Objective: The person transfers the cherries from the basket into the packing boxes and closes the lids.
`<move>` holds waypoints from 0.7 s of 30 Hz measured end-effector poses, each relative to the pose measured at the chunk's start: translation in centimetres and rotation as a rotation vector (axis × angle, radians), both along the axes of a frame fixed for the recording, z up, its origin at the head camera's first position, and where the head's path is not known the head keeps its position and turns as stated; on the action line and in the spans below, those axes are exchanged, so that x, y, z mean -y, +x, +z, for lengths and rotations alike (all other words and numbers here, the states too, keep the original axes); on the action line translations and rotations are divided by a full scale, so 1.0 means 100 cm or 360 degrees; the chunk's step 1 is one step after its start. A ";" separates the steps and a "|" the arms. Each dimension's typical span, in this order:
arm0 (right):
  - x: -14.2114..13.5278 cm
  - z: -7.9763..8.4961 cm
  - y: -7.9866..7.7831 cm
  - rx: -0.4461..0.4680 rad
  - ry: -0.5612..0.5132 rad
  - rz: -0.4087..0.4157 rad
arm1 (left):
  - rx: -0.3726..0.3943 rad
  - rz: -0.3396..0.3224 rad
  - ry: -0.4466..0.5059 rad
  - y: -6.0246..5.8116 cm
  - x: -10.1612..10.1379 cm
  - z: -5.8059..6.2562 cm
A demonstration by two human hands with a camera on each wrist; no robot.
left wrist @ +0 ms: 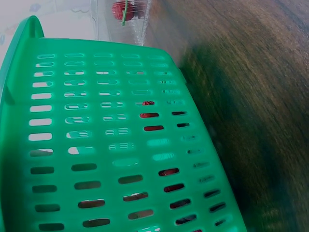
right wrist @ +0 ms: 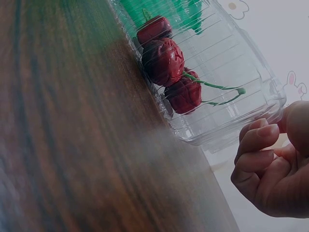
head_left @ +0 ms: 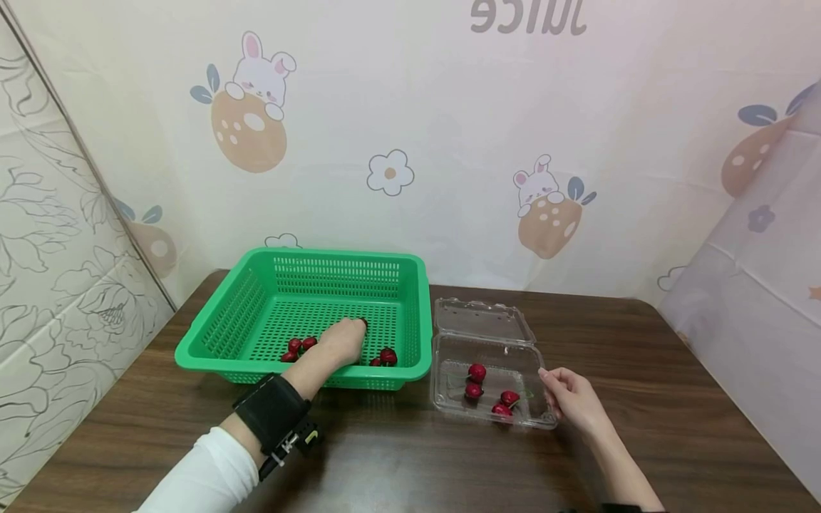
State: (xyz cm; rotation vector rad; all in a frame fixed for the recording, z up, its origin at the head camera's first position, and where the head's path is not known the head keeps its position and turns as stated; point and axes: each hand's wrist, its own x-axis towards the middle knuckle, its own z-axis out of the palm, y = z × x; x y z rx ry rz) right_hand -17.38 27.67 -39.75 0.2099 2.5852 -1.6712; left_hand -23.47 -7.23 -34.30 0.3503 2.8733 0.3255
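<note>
My left hand (head_left: pixel 345 339) reaches over the near rim into a green plastic basket (head_left: pixel 420 313). Its fingertips are hidden; a dark red cherry (head_left: pixel 363 323) peeks out just past the knuckles, and I cannot tell if it is held. More cherries (head_left: pixel 294 345) lie left of this hand, and others (head_left: pixel 388 356) to its right. With thumb and fingers, my right hand (head_left: pixel 574 400) pinches the right edge of a clear plastic clamshell box (head_left: pixel 442 392), its lid raised at the back. Several cherries (right wrist: pixel 164 60) with green stems lie inside. The basket wall (left wrist: pixel 101 116) blocks the left wrist view.
Basket and box stand side by side on a dark wooden table (head_left: pixel 410 456). A pale curtain (head_left: pixel 449 214) printed with rabbits and flowers hangs behind the table. Another patterned sheet (head_left: pixel 58 249) borders the left side.
</note>
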 end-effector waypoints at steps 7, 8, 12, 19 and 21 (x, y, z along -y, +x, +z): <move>0.001 0.001 0.000 0.0008 -0.0008 -0.0007 | 0.0017 -0.0018 0.0001 -0.001 0.002 0.001; 0.001 0.001 0.000 0.0007 -0.0011 -0.0008 | 0.0015 -0.0017 0.0001 -0.001 0.002 0.002; 0.001 0.001 0.000 0.0017 -0.0019 -0.0011 | -0.0002 -0.0012 -0.0007 -0.001 0.002 0.002; 0.001 0.002 -0.001 0.0032 -0.0022 -0.0013 | 0.0006 0.0043 0.0006 -0.001 0.002 0.001; 0.001 0.002 -0.002 0.0035 -0.0018 -0.0013 | 0.0010 0.0063 0.0006 -0.001 0.001 0.002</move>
